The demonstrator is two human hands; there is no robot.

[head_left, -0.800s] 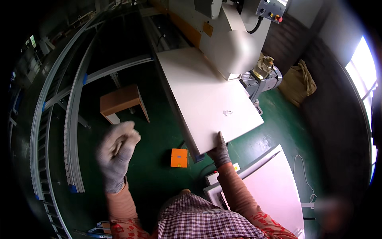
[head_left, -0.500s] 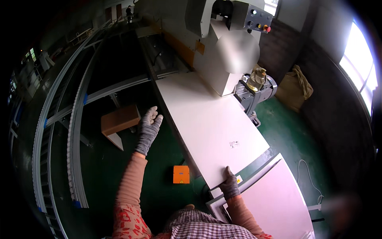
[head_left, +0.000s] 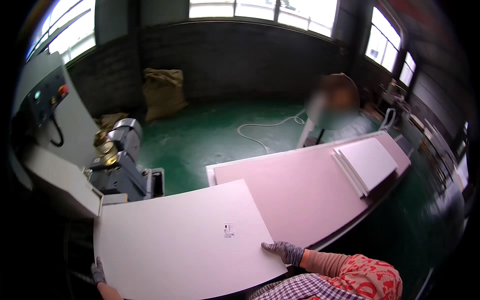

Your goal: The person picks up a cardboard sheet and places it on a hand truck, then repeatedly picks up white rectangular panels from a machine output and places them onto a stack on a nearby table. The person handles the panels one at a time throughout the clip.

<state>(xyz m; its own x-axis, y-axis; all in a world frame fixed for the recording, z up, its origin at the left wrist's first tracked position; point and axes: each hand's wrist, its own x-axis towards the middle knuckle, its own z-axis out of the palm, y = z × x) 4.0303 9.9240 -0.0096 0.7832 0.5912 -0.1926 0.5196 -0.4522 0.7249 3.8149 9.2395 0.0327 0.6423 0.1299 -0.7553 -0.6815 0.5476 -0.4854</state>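
Observation:
A large white panel [head_left: 175,240] with a small printed label [head_left: 229,230] lies before me, its far left corner beside the white machine. My right hand [head_left: 284,251], in a grey knit glove, is closed on the panel's right edge, thumb on top and fingers out of sight beneath. At the near left edge my left hand [head_left: 99,272], also gloved, grips the panel; most of its fingers are hidden. The panel's right end overlaps a long pinkish board surface [head_left: 290,195].
Two or more smaller white panels [head_left: 367,162] are stacked on the pinkish surface. At left are the machine's control box [head_left: 45,100] and a motor [head_left: 125,145]. A brown sack [head_left: 162,95] stands by the wall; a pale hose [head_left: 265,127] crosses the green floor.
My view has swung right, toward the windows and pinkish surface. My left hand, earlier raised and free, now grips the panel's left edge. My right hand still holds the panel.

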